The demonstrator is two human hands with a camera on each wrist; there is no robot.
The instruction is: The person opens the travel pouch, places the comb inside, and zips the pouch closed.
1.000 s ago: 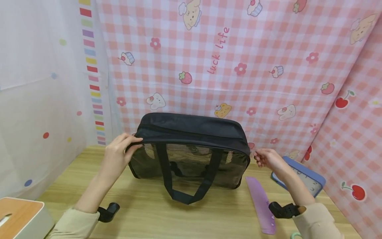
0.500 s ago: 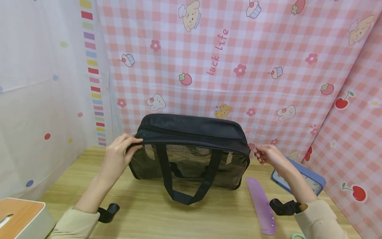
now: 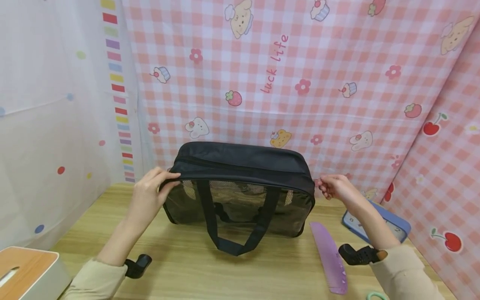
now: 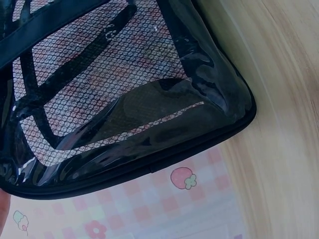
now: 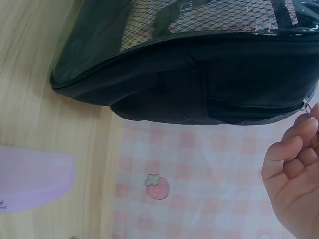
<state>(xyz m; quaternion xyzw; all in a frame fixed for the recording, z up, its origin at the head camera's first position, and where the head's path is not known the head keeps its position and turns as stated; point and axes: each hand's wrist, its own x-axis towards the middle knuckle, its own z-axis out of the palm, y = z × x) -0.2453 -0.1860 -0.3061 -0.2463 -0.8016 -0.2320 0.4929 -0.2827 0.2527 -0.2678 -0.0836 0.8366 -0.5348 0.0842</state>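
Note:
A black bag (image 3: 243, 160) with see-through front and a mesh panel (image 4: 114, 69) stands upright on the table. Its black strap handle (image 3: 234, 248) hangs down in front. My left hand (image 3: 150, 191) pinches the bag's upper left edge between thumb and fingers; only a sliver of it shows in the left wrist view. At the bag's right end, my right hand (image 3: 337, 187) pinches a small metal zipper pull (image 5: 305, 104) with curled fingers. The zipper runs along the bag's dark side, where the right wrist view shows the pull near the upper corner.
A purple comb (image 3: 329, 258) lies right of the bag. Behind the right forearm is a blue-framed clock (image 3: 397, 221). A white box with a wooden lid (image 3: 26, 264) stands at the left front. Part of a mint-green ring (image 3: 376, 296) shows at the bottom edge. Patterned cloth (image 3: 232, 62) hangs behind.
My right hand has moved slightly upward beside the bag's right end. The left hand keeps its grip on the upper left edge, and the bag stays in place.

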